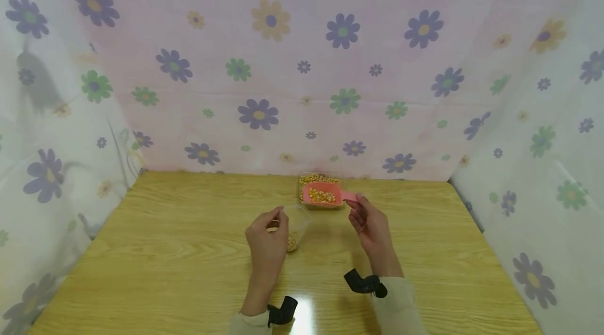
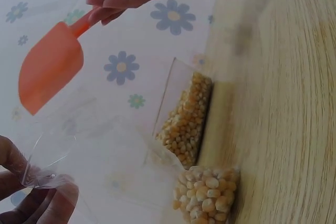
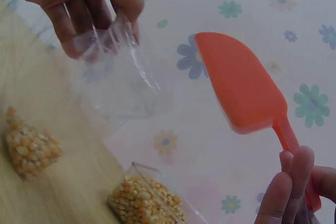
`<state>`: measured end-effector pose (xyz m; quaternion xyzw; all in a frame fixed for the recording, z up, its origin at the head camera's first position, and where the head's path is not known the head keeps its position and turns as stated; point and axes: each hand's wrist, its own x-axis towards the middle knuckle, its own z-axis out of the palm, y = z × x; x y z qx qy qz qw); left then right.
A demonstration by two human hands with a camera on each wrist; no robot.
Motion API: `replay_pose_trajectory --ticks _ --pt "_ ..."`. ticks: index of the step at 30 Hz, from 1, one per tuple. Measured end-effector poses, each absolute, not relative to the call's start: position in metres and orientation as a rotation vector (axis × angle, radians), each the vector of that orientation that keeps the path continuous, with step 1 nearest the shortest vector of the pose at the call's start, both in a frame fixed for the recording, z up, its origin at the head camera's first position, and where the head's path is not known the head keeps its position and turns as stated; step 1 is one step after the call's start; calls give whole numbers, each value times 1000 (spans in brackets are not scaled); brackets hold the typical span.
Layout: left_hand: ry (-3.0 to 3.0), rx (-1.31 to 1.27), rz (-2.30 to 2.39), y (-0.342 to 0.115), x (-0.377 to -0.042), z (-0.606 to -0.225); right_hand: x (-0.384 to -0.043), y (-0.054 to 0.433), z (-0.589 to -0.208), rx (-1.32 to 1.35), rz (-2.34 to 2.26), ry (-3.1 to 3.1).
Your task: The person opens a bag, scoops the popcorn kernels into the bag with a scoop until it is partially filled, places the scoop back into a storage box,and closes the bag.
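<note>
My left hand [image 1: 268,235] pinches the rim of a clear plastic bag [image 3: 121,87]. Corn kernels [image 2: 207,192] fill the bottom of that bag, which rests on the table. By its handle, my right hand [image 1: 373,225] holds an orange-pink scoop [image 1: 309,194]. Kernels lie in the scoop, as the head view shows; both wrist views see only its outside. Beneath and behind the scoop stands a clear box [image 1: 302,180] of corn kernels. The scoop is raised above the box, to the right of the bag's mouth.
A wood-grain table [image 1: 179,240] lies under everything. Flower-printed cloth [image 1: 302,62] hangs at the back and along both sides. Each wrist wears a black camera mount, one of them the left mount [image 1: 282,311].
</note>
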<state>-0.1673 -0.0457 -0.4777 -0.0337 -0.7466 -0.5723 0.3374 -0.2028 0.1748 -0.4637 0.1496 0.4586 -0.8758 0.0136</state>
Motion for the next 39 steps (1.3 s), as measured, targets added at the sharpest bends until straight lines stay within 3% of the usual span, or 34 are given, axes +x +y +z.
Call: replay_pose_trajectory --ticks 17,39 --pt "-1973 -60 -1539 -45 -166 -477 -163 156 -478 511 -2602 1635" --pt "-2114 -138 -1559 -43 -167 -472 -157 152 -457 505 -2607 2000"
